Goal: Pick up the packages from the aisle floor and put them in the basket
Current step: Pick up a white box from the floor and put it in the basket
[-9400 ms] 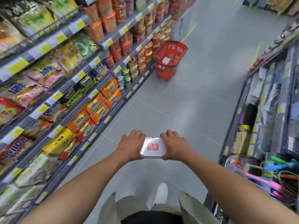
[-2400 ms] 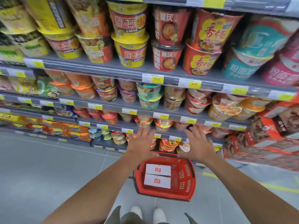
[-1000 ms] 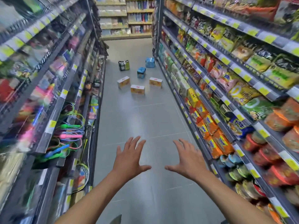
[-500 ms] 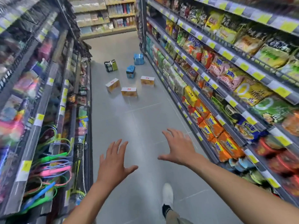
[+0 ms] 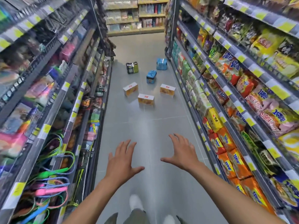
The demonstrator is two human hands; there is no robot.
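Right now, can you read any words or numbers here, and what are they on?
No text reads clearly enough to quote.
White-topped boxes: a red mark on top, too small to read.
Yellow shelf tags: blurred, no numbers legible.
Orange bags: blue characters, too blurred to read.

Packages (image 5: 146, 99) closer ahead; left hand (image 5: 121, 164), right hand (image 5: 182, 155) now empty (box left in basket).

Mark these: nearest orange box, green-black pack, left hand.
nearest orange box (image 5: 146, 99), head view, centre of the box
green-black pack (image 5: 132, 67), head view, middle of its front side
left hand (image 5: 123, 160), head view, back of the hand
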